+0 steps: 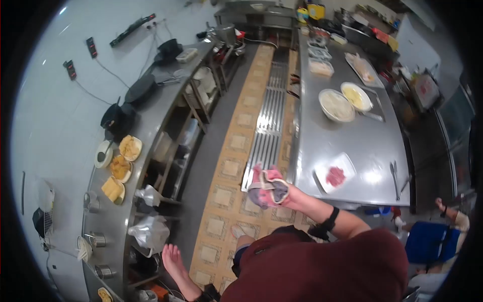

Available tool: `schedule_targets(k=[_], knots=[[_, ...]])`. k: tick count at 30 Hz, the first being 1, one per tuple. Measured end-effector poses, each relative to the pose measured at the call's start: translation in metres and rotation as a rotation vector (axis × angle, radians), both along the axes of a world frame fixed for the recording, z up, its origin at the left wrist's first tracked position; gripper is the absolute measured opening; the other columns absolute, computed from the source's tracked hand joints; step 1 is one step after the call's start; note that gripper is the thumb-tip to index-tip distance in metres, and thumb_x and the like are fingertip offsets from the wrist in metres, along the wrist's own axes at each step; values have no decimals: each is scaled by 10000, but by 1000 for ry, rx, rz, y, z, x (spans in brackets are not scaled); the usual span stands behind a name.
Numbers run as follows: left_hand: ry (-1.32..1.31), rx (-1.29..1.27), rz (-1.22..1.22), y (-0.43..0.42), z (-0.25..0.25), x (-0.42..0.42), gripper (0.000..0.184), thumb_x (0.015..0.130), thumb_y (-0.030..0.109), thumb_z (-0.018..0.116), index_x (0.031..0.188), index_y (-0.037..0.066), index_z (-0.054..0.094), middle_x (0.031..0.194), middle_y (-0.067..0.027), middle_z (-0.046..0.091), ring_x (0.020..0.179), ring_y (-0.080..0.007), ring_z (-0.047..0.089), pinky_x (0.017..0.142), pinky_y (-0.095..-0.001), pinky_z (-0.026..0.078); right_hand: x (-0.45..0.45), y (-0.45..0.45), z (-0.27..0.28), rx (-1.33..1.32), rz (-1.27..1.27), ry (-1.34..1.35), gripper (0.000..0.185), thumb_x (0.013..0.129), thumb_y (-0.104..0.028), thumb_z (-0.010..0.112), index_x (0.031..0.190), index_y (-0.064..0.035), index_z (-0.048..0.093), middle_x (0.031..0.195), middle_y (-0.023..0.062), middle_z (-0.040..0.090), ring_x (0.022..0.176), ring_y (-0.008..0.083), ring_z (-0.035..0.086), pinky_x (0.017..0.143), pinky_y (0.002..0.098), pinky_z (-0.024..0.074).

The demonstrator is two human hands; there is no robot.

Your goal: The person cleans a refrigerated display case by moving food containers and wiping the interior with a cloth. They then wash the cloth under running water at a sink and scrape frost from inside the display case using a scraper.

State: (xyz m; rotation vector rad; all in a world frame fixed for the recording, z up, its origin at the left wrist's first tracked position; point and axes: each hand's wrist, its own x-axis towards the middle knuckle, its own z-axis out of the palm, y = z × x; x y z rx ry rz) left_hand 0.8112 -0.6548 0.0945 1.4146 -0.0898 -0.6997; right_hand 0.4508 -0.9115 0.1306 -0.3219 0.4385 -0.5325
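Note:
My right hand is out over the tiled walkway, beside the near corner of the right-hand steel table. Bunched around it is a pink and grey cloth with pale trim, which hides my fingers; whether it is folded or worn like a mitt I cannot make out. My left hand hangs low at the left with its fingers stretched out and nothing in them. Closest to it is a clear plastic bag hanging at the left counter's edge.
On the right table are a plate of sliced raw meat, a large white bowl and tongs. Plates of yellow food and pans line the left counter. A floor grate runs between. Another person's arm shows at right.

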Motion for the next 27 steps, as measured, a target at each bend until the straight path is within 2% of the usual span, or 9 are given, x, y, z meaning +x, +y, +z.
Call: schedule_targets(k=[8, 13, 16, 17, 19, 21, 22, 23, 27], knots=[[41, -52, -571, -333, 48, 85, 310, 856, 181, 535, 1117, 22, 489, 1020, -78, 571, 908, -164, 567, 802, -267, 432, 59, -150, -21, 74, -439, 59, 368, 896, -319, 454, 1165, -71, 488, 1163, 108, 530, 1032, 236, 541, 873, 395, 462], [43, -70, -768, -528, 40, 89, 323, 837, 165, 540, 1112, 5, 484, 985, -89, 579, 889, -181, 576, 796, -281, 446, 55, -279, -13, 46, -685, 258, 386, 856, -438, 490, 1072, -121, 534, 952, 49, 588, 816, 169, 595, 648, 297, 528], [43, -93, -796, -632, 39, 98, 330, 838, 181, 544, 1121, 19, 490, 998, -86, 576, 893, -188, 575, 804, -290, 450, 52, -379, -5, -142, -634, 0, 391, 893, -393, 440, 1144, -96, 478, 926, 70, 586, 782, 167, 606, 638, 273, 513], [53, -76, -762, -667, 38, 103, 341, 836, 191, 549, 1127, 23, 487, 1011, -85, 571, 902, -187, 571, 804, -290, 450, 66, -419, 4, -72, -872, 236, 349, 880, -388, 465, 1089, -110, 495, 874, 55, 579, 699, 155, 600, 528, 246, 481], [101, -51, -750, -722, 36, 118, 374, 834, 213, 560, 1149, 30, 472, 1041, -79, 558, 926, -188, 561, 802, -289, 449, 64, -490, -6, -195, -748, 294, 271, 876, -349, 480, 1030, -128, 510, 848, 39, 574, 679, 156, 596, 470, 235, 445], [60, -43, -760, -780, 53, 121, 376, 833, 205, 561, 1150, 24, 468, 1032, -76, 557, 924, -188, 561, 813, -289, 442, 83, -553, 37, -266, -778, 220, 186, 885, -269, 469, 969, -115, 529, 809, 5, 569, 607, 93, 551, 452, 227, 419], [39, -49, -761, -807, 59, 123, 372, 832, 200, 561, 1146, 21, 470, 1030, -78, 556, 927, -188, 560, 817, -288, 439, 95, -590, 47, -87, -915, 386, 174, 886, -250, 464, 942, -102, 535, 774, 1, 569, 566, 69, 521, 411, 214, 387], [15, -58, -755, -833, 59, 130, 375, 831, 195, 562, 1146, 15, 469, 1034, -83, 554, 932, -190, 559, 823, -288, 436, 74, -626, 9, -272, -684, 129, 249, 885, -254, 477, 1038, -66, 528, 917, 38, 594, 752, 119, 600, 591, 229, 504], [-27, -55, -705, -963, 61, 140, 413, 832, 191, 560, 1175, -6, 443, 1074, -111, 538, 981, -212, 547, 865, -311, 423, 109, -776, 15, -294, -730, 270, 300, 901, -258, 435, 1112, -53, 491, 1020, 61, 581, 871, 135, 599, 701, 263, 520]])
